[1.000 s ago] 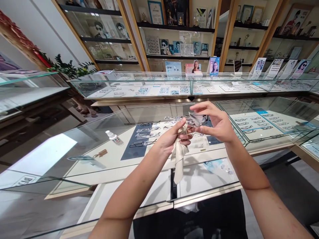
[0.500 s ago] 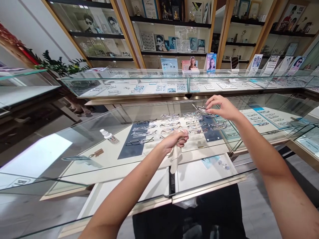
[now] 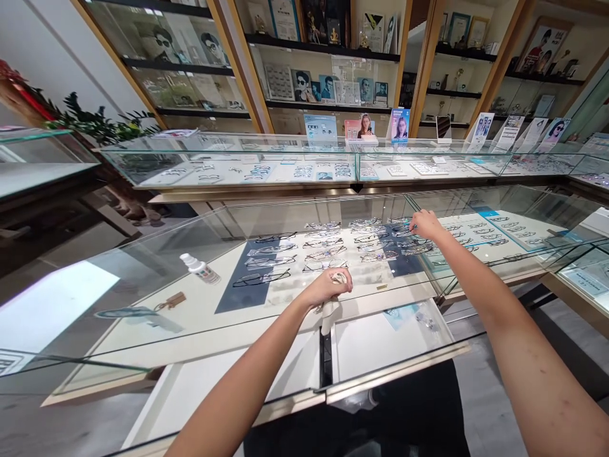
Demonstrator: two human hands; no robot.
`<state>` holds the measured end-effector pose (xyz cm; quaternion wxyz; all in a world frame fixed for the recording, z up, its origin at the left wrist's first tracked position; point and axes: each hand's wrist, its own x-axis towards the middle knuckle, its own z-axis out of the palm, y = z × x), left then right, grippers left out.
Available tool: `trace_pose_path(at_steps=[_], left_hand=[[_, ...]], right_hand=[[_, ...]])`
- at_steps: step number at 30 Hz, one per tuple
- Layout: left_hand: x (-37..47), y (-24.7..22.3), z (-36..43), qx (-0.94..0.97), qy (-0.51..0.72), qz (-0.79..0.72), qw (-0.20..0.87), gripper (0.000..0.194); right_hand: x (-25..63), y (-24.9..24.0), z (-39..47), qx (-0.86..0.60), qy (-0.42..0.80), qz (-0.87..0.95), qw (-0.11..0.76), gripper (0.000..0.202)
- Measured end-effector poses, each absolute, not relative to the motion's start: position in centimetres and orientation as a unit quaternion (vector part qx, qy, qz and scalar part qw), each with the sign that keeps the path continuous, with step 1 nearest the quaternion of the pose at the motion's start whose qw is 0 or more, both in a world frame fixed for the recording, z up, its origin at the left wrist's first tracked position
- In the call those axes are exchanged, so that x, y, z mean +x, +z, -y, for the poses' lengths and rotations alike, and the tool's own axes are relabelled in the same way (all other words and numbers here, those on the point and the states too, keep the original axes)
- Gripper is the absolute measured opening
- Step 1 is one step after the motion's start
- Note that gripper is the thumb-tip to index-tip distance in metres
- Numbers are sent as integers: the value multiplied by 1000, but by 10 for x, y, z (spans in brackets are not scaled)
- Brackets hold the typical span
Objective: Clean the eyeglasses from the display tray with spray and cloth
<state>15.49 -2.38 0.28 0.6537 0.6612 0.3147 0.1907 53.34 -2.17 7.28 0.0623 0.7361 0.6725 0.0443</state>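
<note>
In my left hand (image 3: 330, 284), closed over the front of the counter, is a crumpled pale cleaning cloth (image 3: 329, 315) with its end hanging down. My right hand (image 3: 425, 225) is reached out to the far right of the rows of glasses. Its fingers are pinched at a pair of eyeglasses (image 3: 402, 223), low among the frames there; the fingertips are partly hidden. Several more eyeglasses (image 3: 325, 251) lie in columns on a dark and white display mat (image 3: 250, 293). A white spray bottle (image 3: 200, 268) stands to the left of them.
Below my hands, white drawers (image 3: 380, 346) are pulled out from the glass counter (image 3: 200, 322). A brown tag (image 3: 172, 300) lies left, near the bottle. Behind runs another glass showcase (image 3: 285, 181) with eyewear and advertising cards (image 3: 399, 125). A plant (image 3: 102, 124) stands at the back left.
My right hand has lowered the eyeglasses from above the counter to the right-hand column of frames. My left hand, still gripping the cloth, has shifted slightly down. The view has tilted a little.
</note>
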Motion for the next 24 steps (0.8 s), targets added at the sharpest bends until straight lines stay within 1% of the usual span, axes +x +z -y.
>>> trace_pose_path(at_steps=[2, 6, 15, 21, 24], left_hand=[[154, 2, 24, 669, 187, -315, 646, 22], [154, 1, 24, 679, 182, -313, 639, 24], [154, 4, 28, 666, 179, -327, 646, 23], [155, 0, 26, 650, 189, -328, 659, 20], [156, -2, 25, 639, 195, -323, 670, 20]], right_hand=[[535, 68, 20, 739, 42, -668, 78, 19], [538, 62, 18, 743, 38, -661, 102, 32], [541, 54, 13, 734, 28, -670, 109, 36], [535, 53, 11, 733, 37, -674, 86, 38], [533, 65, 14, 733, 46, -676, 52, 31]])
